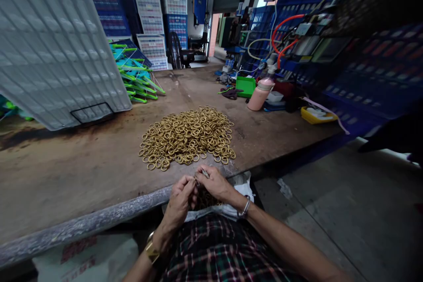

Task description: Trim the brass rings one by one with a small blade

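Observation:
A heap of brass-coloured rings (187, 137) lies on the worn wooden table (82, 167) just beyond my hands. My left hand (181, 200) and my right hand (215, 183) meet at the table's near edge, fingers pinched together around a small metal piece (201, 175) held between them. More rings (205, 199) sit in a white bag (243, 189) in my lap, under my hands. A gold watch is on my left wrist and a silver bangle on my right.
A white plastic crate (56, 39) leans at the left, with green and blue plastic parts (135, 75) behind it. A pink bottle (261, 93), green tray (246, 86) and yellow tray (317, 115) stand at the right. Blue crates and hoses line the right side.

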